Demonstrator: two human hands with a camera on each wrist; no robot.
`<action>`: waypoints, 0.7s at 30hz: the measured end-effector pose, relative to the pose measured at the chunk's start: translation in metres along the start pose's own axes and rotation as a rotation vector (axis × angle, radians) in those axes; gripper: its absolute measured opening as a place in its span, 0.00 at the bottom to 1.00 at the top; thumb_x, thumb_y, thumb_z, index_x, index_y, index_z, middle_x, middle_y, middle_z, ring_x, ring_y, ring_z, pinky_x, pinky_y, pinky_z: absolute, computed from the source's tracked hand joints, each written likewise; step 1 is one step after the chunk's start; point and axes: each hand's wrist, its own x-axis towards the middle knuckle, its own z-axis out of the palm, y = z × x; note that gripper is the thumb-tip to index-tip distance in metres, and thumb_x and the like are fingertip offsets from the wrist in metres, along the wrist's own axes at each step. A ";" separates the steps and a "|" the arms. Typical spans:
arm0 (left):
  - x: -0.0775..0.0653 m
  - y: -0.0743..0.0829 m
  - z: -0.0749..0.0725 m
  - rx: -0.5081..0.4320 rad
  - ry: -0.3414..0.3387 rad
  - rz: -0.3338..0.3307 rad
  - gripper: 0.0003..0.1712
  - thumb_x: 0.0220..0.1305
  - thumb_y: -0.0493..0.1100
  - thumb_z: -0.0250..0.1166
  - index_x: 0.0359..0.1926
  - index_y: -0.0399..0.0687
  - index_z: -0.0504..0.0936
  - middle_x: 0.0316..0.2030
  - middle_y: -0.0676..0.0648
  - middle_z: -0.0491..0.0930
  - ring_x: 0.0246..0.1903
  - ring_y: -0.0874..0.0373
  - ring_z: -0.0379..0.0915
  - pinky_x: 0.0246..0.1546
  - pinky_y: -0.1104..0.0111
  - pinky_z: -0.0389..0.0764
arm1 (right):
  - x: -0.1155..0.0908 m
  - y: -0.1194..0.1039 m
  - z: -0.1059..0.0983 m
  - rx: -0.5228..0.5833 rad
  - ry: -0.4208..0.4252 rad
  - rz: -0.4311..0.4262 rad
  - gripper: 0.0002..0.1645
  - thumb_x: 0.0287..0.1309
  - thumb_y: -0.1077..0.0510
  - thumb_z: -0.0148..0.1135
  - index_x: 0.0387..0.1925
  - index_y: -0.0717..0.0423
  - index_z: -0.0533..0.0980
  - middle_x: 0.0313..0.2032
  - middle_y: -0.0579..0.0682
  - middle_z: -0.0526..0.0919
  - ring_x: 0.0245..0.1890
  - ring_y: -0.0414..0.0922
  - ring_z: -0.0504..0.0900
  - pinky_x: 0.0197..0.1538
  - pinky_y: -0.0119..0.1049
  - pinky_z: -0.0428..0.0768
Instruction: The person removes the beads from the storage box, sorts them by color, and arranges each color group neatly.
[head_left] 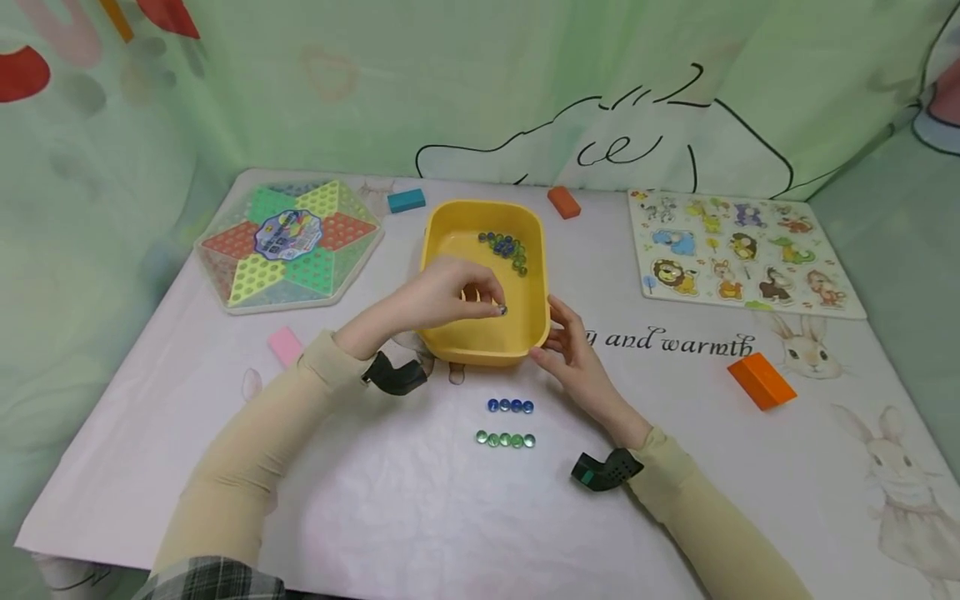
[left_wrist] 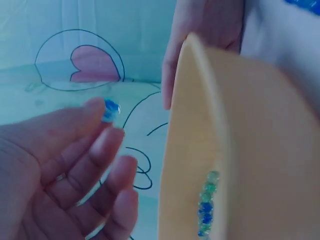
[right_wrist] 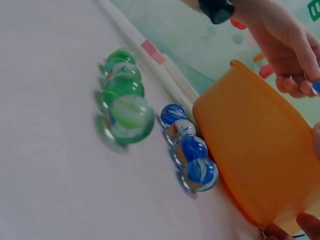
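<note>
Over the yellow plastic tub (head_left: 480,357), my left hand (head_left: 450,292) pinches a blue-and-clear glass marble (left_wrist: 111,110) between thumb and forefinger. The other left fingers are loosely bent. My right hand (head_left: 573,358) holds the tub at its front right corner, thumb at the front and fingers along the side wall. Inside the tub, several blue and green marbles (head_left: 507,247) gather toward the back right. On the table in front of it lies a short row of blue marbles (right_wrist: 193,150). Nearer to me is a row of green marbles (right_wrist: 130,119).
A Chinese checkers board (head_left: 288,242) lies at the left, an animal puzzle board (head_left: 742,250) at the back right. Blocks sit around: blue (head_left: 407,201), red-orange (head_left: 564,202), pink (head_left: 285,345) and orange (head_left: 761,381). A printed curtain (head_left: 480,92) hangs behind the table.
</note>
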 end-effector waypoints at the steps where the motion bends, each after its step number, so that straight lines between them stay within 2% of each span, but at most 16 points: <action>1: -0.005 0.000 0.002 -0.012 0.003 0.019 0.07 0.60 0.43 0.63 0.36 0.46 0.82 0.27 0.52 0.78 0.29 0.60 0.70 0.33 0.72 0.73 | 0.000 0.000 0.000 -0.002 0.003 -0.005 0.45 0.59 0.63 0.57 0.71 0.45 0.43 0.66 0.58 0.54 0.56 0.53 0.68 0.54 0.22 0.67; 7: -0.034 0.000 0.013 -0.050 -0.003 0.097 0.06 0.59 0.43 0.64 0.36 0.47 0.82 0.28 0.54 0.78 0.26 0.63 0.68 0.29 0.73 0.73 | 0.000 0.000 0.001 0.010 0.003 -0.018 0.45 0.59 0.63 0.57 0.71 0.47 0.44 0.65 0.59 0.54 0.55 0.55 0.68 0.54 0.20 0.67; 12: -0.055 -0.001 0.020 -0.044 -0.050 0.131 0.05 0.56 0.41 0.66 0.35 0.47 0.81 0.27 0.55 0.77 0.25 0.65 0.66 0.28 0.74 0.71 | 0.000 -0.001 0.001 0.018 -0.002 -0.018 0.45 0.60 0.65 0.56 0.71 0.46 0.44 0.65 0.59 0.54 0.55 0.54 0.69 0.53 0.20 0.67; 16: -0.065 -0.003 0.028 0.003 -0.092 0.139 0.05 0.56 0.42 0.66 0.34 0.48 0.81 0.26 0.56 0.75 0.25 0.67 0.66 0.28 0.76 0.70 | 0.001 -0.002 0.000 0.014 -0.001 -0.011 0.44 0.60 0.65 0.55 0.71 0.46 0.44 0.66 0.58 0.54 0.55 0.54 0.69 0.53 0.20 0.67; 21: -0.069 -0.005 0.041 0.091 -0.102 0.159 0.06 0.58 0.43 0.65 0.36 0.48 0.81 0.26 0.55 0.75 0.25 0.66 0.66 0.28 0.78 0.69 | 0.000 -0.004 0.000 0.018 -0.002 0.016 0.45 0.60 0.65 0.55 0.71 0.46 0.43 0.65 0.58 0.54 0.55 0.55 0.68 0.53 0.20 0.67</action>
